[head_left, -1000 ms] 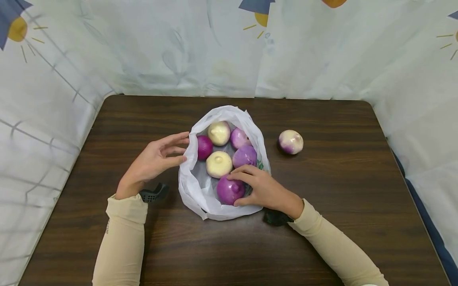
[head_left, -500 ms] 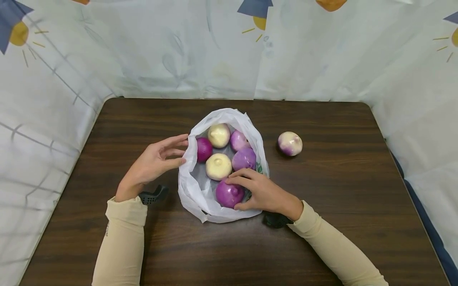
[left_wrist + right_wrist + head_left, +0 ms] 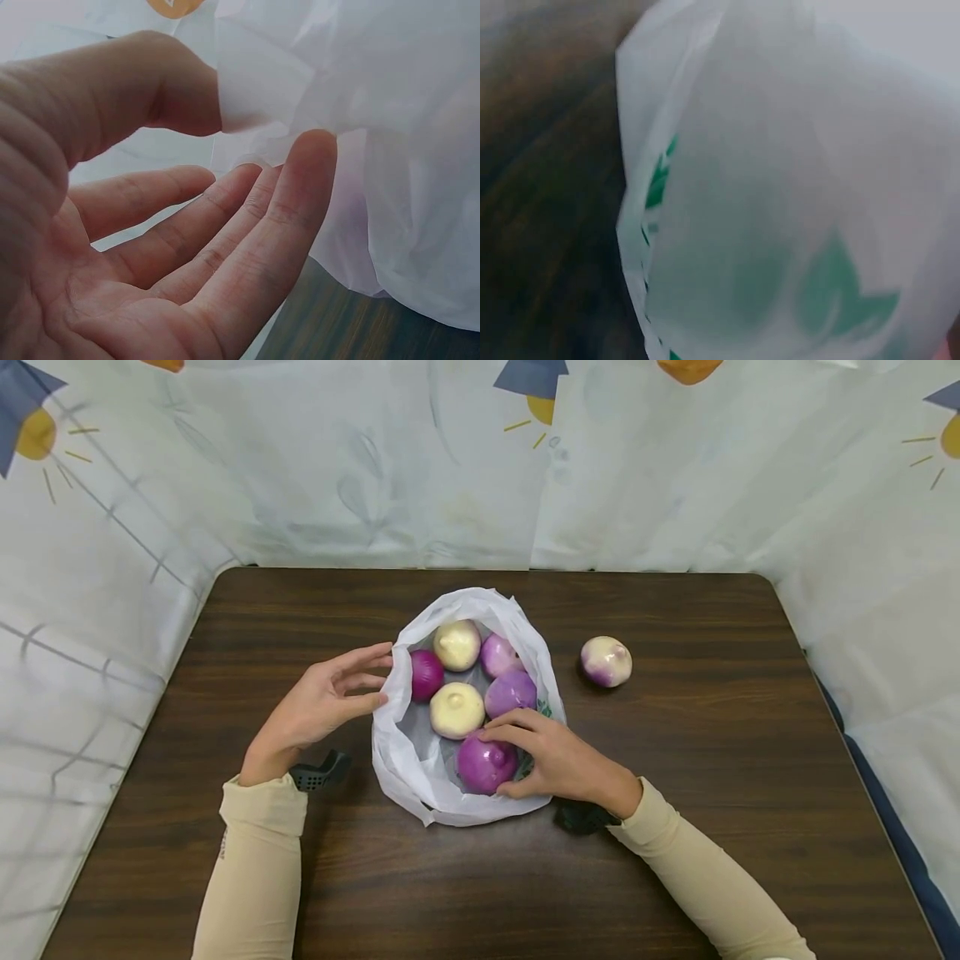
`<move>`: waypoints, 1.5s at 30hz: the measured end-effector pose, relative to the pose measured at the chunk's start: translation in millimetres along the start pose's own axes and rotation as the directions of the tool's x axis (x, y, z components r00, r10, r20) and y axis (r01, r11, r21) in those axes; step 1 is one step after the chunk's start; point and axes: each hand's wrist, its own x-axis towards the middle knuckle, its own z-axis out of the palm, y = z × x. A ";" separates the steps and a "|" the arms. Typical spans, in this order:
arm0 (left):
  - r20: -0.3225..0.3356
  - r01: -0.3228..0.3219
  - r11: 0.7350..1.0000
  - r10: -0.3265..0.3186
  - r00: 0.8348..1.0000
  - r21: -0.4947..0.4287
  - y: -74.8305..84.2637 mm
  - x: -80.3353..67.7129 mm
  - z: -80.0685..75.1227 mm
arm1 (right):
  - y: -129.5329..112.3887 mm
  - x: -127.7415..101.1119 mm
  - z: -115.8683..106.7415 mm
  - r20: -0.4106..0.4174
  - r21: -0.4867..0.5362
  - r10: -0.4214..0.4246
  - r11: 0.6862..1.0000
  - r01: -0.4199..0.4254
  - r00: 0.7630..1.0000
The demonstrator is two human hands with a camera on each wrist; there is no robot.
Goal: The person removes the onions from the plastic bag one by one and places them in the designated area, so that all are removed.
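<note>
A person sits at a dark wooden table, both forearms in beige sleeves. At the table's middle lies a thin white plastic bag, its mouth spread open, holding five onions, purple and pale. The right hand reaches over the bag's near right rim, fingers and thumb curled around the nearest purple onion, which sits in the bag's near end. The left hand is at the bag's left rim, fingers loosely extended; the wrist view shows thumb and fingertips meeting the film's edge, more a light touch than a firm pinch. A sixth onion, white and purple, lies alone on the table toward its right edge. The onion looks firm, round, fairly heavy and smooth-skinned, so it probably suits a whole-hand grasp around its widest part. The bag looks flimsy and slippery.
</note>
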 end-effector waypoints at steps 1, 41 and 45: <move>-0.001 -0.005 1.000 0.005 1.000 0.000 -0.1 0.0 0.0 | 0.2 -0.2 -1.6 -0.005 0.009 0.002 1.000 -0.002 1.000; 0.016 -0.025 1.000 0.025 1.000 0.016 -0.8 0.0 -0.2 | 4.5 -9.4 -65.1 -0.315 0.151 0.103 0.987 -0.058 0.943; 0.018 -0.030 1.000 0.030 0.999 0.008 -1.4 -0.5 -0.3 | 6.2 -12.3 -70.1 -0.333 0.173 0.134 0.982 -0.079 0.933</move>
